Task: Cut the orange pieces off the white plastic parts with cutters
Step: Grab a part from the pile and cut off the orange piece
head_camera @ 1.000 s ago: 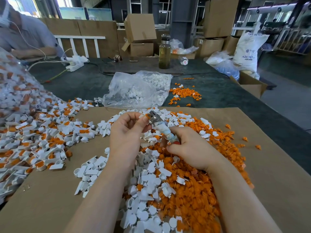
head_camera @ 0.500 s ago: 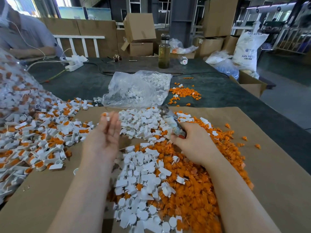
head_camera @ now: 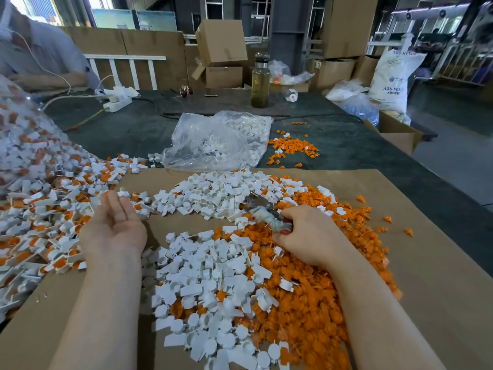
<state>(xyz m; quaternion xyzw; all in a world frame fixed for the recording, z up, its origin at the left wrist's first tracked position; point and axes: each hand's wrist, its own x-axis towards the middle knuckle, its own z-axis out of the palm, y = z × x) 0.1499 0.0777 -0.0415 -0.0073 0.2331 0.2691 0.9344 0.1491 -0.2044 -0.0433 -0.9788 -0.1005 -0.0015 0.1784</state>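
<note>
cardboard sheet (head_camera: 400, 263), left hand (head_camera: 114, 228) fingers relaxed, empty; right hand (head_camera: 306, 236) gripping one cutters (head_camera: 262, 209)

The right hand (head_camera: 306, 236) hides the cutters' (head_camera: 262, 209) handles.

Bright even daylight, glare from rear windows, soft shadows, wide-angle bending at edges, slight blur

A cardboard sheet (head_camera: 400, 303) lies on the table (head_camera: 346, 145), with cut parts (head_camera: 213, 284) heaped on it. Uncut parts (head_camera: 40, 209) lie left; a plastic bag (head_camera: 213, 140) and bottle (head_camera: 260, 81) stand behind.
</note>
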